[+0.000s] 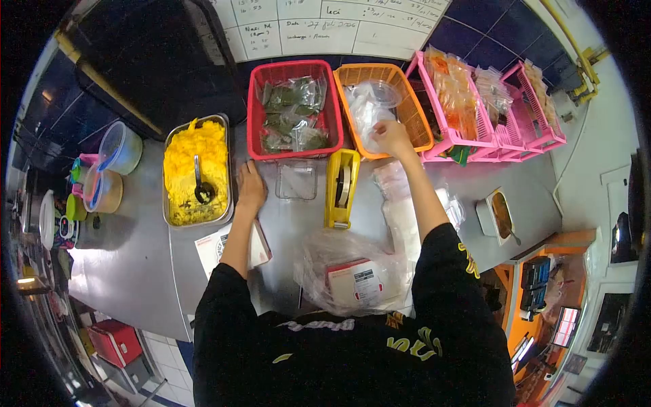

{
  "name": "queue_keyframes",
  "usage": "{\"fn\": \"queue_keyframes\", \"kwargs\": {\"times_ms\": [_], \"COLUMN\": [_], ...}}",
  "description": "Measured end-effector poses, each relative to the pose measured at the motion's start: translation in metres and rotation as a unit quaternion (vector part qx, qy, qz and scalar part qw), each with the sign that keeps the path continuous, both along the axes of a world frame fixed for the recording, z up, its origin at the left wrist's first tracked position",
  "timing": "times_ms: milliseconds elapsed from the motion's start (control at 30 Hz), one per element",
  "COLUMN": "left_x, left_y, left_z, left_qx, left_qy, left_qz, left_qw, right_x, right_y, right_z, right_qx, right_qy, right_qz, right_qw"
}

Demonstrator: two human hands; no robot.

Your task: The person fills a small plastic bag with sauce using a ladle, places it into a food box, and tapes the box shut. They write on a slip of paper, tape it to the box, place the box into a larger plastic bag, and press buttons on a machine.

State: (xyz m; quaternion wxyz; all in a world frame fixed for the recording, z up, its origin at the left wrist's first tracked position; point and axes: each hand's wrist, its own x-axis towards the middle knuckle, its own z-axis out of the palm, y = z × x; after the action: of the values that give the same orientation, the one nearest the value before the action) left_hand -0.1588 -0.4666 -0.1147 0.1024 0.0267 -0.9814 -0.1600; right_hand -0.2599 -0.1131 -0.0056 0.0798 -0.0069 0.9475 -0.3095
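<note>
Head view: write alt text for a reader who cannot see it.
A person's right hand reaches into an orange plastic basket of translucent plastic bags; the left hand rests on a grey metal table beside a rectangular metal tray of yellow food.

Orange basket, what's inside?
In the orange basket: crumpled whitish plastic and a round clear plastic piece, maybe a lid. The right hand reaches in and hides part of the near end. Whatever lies under the plastic is covered.
</note>
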Motion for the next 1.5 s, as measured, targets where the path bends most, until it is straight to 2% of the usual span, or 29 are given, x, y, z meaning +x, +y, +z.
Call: {"fn": "queue_keyframes", "kwargs": {"times_ms": [67,100,133,167,233,267,333,433,533,633,700,733,800,833,900,933,1000,1033,1100,1133,1167,1200,1233,1267,1300,1367,1400,1433,1500], "left_x": [-0.017,-0.018,-0.014,-0.010,0.003,0.009,0.012,-0.001,-0.041,-0.080,-0.089,-0.091,-0.093,-0.092,-0.093,-0.100,-0.111,-0.111,-0.102,-0.089,-0.072,-0.046,-0.014,0.012,0.032,0.068,0.080,0.092,0.122], "left_y": [-0.014,-0.010,-0.004,0.003,0.015,0.022,0.032,0.052,0.103,0.170,0.199,0.206,0.214,0.216,0.216,0.218,0.218,0.216,0.209,0.202,0.197,0.192,0.186,0.181,0.181,0.181,0.179,0.171,0.150], "left_z": [-0.015,0.000,0.032,0.060,0.087,0.103,0.127,0.146,0.136,0.113,0.083,0.077,0.068,0.073,0.084,0.081,0.071,0.075,0.094,0.115,0.134,0.153,0.172,0.184,0.188,0.191,0.194,0.193,0.194], "left_qx": [-0.069,-0.068,-0.014,0.040,0.011,-0.003,-0.019,0.107,0.204,0.277,0.172,0.176,0.017,0.018,-0.043,-0.104,-0.069,-0.033,0.009,0.105,0.199,0.198,0.453,0.661,0.663,0.612,0.632,0.631,0.544], "left_qy": [0.075,0.076,0.007,-0.063,-0.036,0.000,0.037,0.109,0.197,0.176,0.137,0.138,0.099,0.097,0.074,0.044,0.058,0.071,0.080,0.152,0.217,0.211,0.016,-0.180,-0.188,-0.173,-0.152,-0.150,-0.054], "left_qz": [-0.010,-0.012,0.011,0.034,0.033,0.044,0.057,-0.057,-0.192,-0.313,-0.321,-0.326,-0.312,-0.316,-0.339,-0.350,-0.354,-0.357,-0.331,-0.286,-0.236,-0.235,-0.285,-0.293,-0.279,-0.314,-0.263,-0.254,-0.314], "left_qw": [0.995,0.995,1.000,0.997,0.999,0.999,0.998,0.987,0.939,0.891,0.921,0.919,0.945,0.944,0.937,0.930,0.931,0.931,0.940,0.940,0.926,0.928,0.845,0.667,0.669,0.705,0.713,0.717,0.776], "right_x": [-0.002,0.000,0.002,-0.002,-0.012,-0.009,-0.014,-0.013,-0.008,-0.006,-0.005,-0.002,0.005,0.009,0.017,0.022,0.034,0.048,0.088,0.103,0.114,0.126,0.140,0.150,0.159,0.194,0.209,0.225,0.258], "right_y": [-0.004,-0.010,-0.017,-0.020,-0.022,-0.022,-0.015,-0.009,-0.004,0.003,0.011,0.014,0.026,0.025,0.030,0.039,0.064,0.073,0.084,0.058,0.057,0.056,0.053,0.029,-0.003,-0.037,-0.051,-0.053,-0.050], "right_z": [0.000,-0.001,-0.004,-0.006,-0.013,-0.011,-0.015,-0.007,-0.011,-0.030,-0.031,-0.029,-0.015,-0.004,0.024,0.034,0.057,0.064,0.072,0.105,0.100,0.090,0.080,0.079,0.082,0.083,0.078,0.075,0.071], "right_qx": [0.053,0.105,0.108,0.108,0.050,0.058,0.023,-0.043,-0.101,-0.159,-0.188,-0.221,-0.248,-0.463,-0.719,-0.718,-0.754,-0.754,-0.822,-0.750,-0.751,-0.787,-0.805,-0.727,-0.631,-0.601,-0.644,-0.647,-0.463], "right_qy": [0.045,0.087,0.142,0.142,0.105,0.186,0.218,0.213,0.204,0.239,0.249,0.235,0.267,0.218,0.256,0.255,0.251,0.255,0.154,0.169,0.168,0.120,0.068,0.111,0.147,0.098,0.019,0.011,0.059], "right_qz": [0.032,0.067,0.046,0.042,-0.009,0.037,0.042,0.014,-0.024,-0.020,-0.018,-0.057,-0.113,-0.212,-0.260,-0.262,-0.283,-0.282,-0.011,-0.283,-0.286,-0.140,0.006,-0.090,-0.181,-0.091,-0.105,-0.101,-0.006], "right_qw": [0.997,0.988,0.983,0.983,0.993,0.980,0.975,0.976,0.973,0.958,0.950,0.945,0.924,0.833,0.592,0.592,0.536,0.535,0.548,0.573,0.572,0.589,0.589,0.671,0.740,0.788,0.758,0.756,0.884]}}
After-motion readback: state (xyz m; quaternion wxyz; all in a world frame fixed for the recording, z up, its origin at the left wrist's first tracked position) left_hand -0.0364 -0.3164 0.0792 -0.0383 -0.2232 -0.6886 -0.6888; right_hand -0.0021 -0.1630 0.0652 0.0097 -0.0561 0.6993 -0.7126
